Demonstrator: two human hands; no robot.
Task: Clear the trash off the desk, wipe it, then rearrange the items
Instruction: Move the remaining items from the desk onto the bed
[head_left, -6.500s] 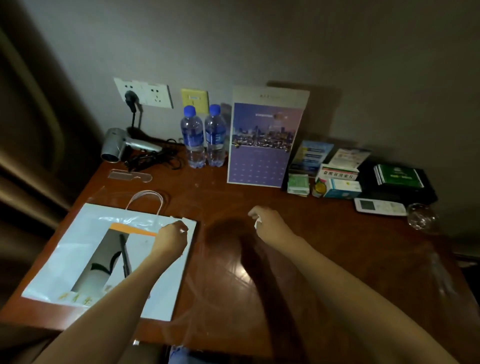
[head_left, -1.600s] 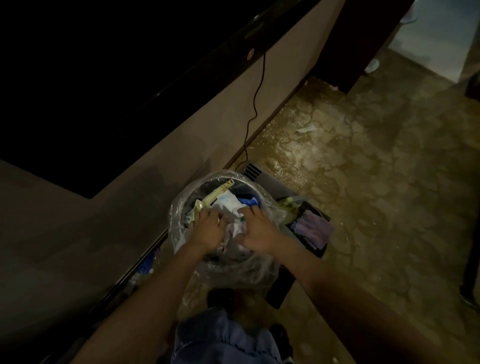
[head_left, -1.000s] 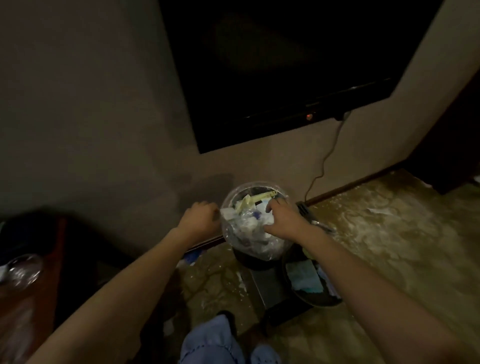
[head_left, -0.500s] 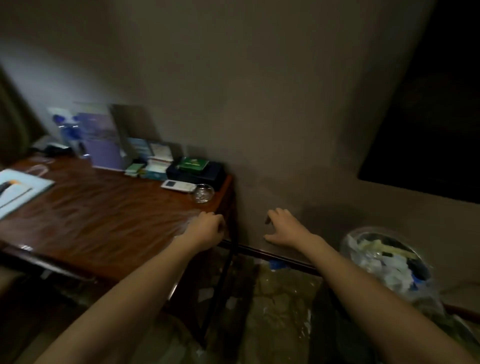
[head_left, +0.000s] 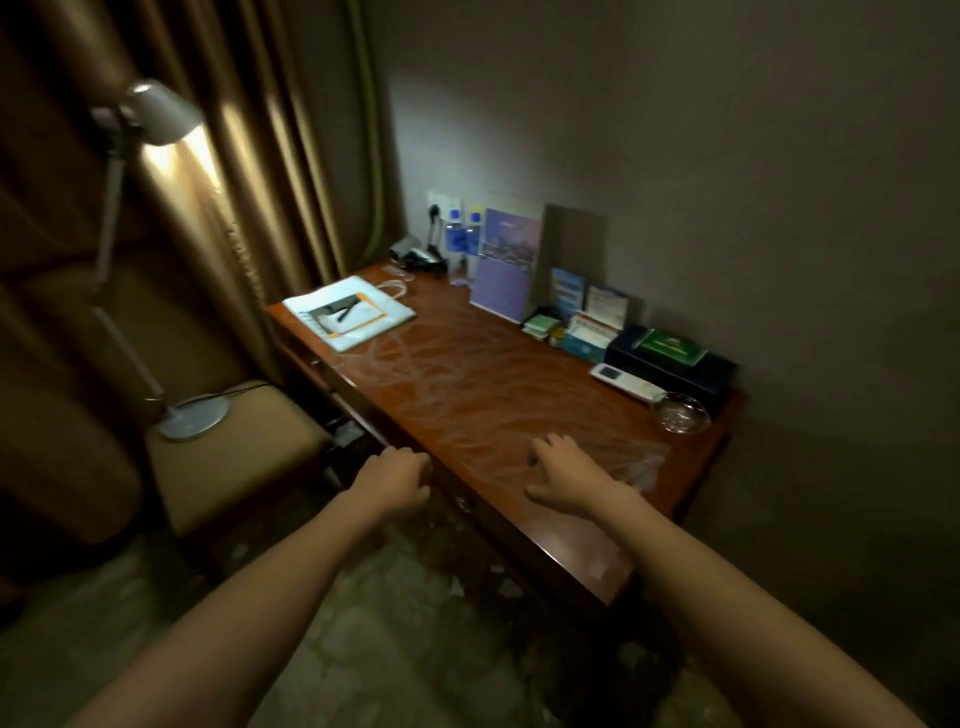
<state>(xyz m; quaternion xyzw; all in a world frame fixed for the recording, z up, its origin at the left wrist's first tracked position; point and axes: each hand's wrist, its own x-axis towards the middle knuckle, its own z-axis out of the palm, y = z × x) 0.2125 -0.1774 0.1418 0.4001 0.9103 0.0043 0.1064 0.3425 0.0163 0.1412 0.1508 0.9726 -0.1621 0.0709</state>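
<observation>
The wooden desk (head_left: 467, 395) stands against the wall, its top marked with pale swirling streaks. My right hand (head_left: 569, 475) hovers over the desk's near right part, fingers spread and relaxed, holding nothing. My left hand (head_left: 395, 480) hangs loosely curled in front of the desk's front edge, with nothing visible in it. A white paper bag (head_left: 353, 314) lies flat at the far left corner. A pale translucent patch (head_left: 644, 467) lies on the desk just right of my right hand.
Along the wall stand two water bottles (head_left: 460, 239), a purple calendar (head_left: 504, 265), small boxes (head_left: 592, 332), a black box (head_left: 670, 358), a remote (head_left: 626, 382) and a glass ashtray (head_left: 680, 413). A hair dryer (head_left: 410, 252) lies in the corner. A lit lamp (head_left: 150, 111) stands on a stool (head_left: 234, 447).
My view has swung from the trash bin on the floor back to the desk. Both hands left the bin's bag and now hang empty at the desk's near edge.
</observation>
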